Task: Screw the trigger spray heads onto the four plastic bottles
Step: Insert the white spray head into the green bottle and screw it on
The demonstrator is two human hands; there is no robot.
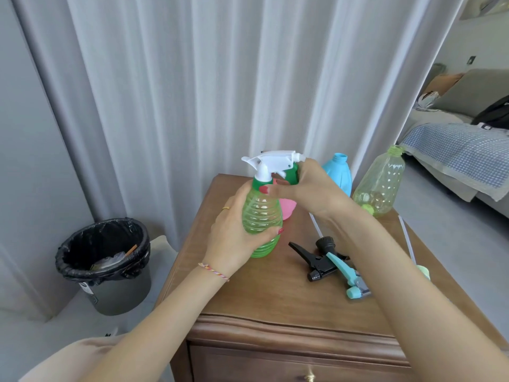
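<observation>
Four bottles are sharing our wooden cabinet, largest first: the pale green bottle is waiting open-necked at two o'clock, the blue bottle beside it, a pink one mostly hidden at centre. We are wrapping our left hand around the ribbed green bottle to steady it, while our right hand is pinching the white trigger head, probably twisting it down. Black and teal heads are lying at four o'clock

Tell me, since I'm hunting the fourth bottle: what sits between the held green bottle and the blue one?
In the head view, a pink bottle peeks out between the green bottle and blue bottle, mostly hidden by the right hand.
</observation>
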